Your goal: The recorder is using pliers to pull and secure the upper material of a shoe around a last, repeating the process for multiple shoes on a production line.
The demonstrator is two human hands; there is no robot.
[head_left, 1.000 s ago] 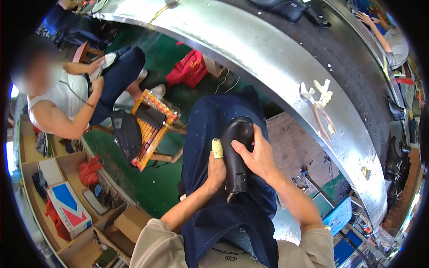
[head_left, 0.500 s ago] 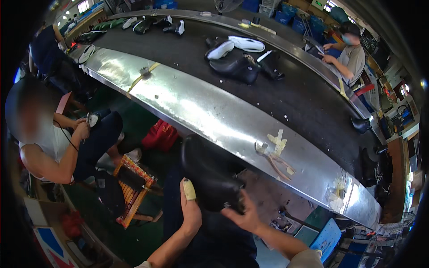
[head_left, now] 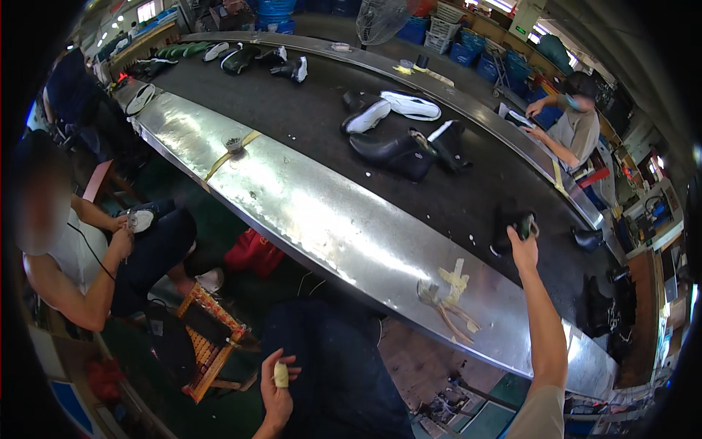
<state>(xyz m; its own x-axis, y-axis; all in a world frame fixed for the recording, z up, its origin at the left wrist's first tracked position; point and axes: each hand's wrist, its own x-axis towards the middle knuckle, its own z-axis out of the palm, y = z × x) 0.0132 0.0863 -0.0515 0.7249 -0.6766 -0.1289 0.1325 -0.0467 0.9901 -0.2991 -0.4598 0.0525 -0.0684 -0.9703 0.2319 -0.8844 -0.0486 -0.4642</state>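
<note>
Reaching out over the dark conveyor belt [head_left: 307,110], my right hand [head_left: 523,252] has hold of a black boot [head_left: 504,223] by its open end. The boot stands on or just above the belt, and my fingers partly cover it. My left hand [head_left: 276,391], with yellow tape round one digit, is low beside my dark-trousered lap, its fingers apart and nothing in it. Between my arms, a pair of pliers [head_left: 444,307] lies on the shiny metal ledge [head_left: 344,241], beside some pale tape strips [head_left: 455,284].
Farther along the belt lie more black boots [head_left: 391,154] and white-soled shoes [head_left: 413,106]. A co-worker [head_left: 80,249] sits at left, handling a shoe near a woven stool [head_left: 212,340]. Across the belt sits another person [head_left: 574,124]. Dark boots [head_left: 599,304] stand at far right.
The black boot has gone from between both hands over my lap to the belt at right, in my right hand. My left hand has let go and dropped lower left.
</note>
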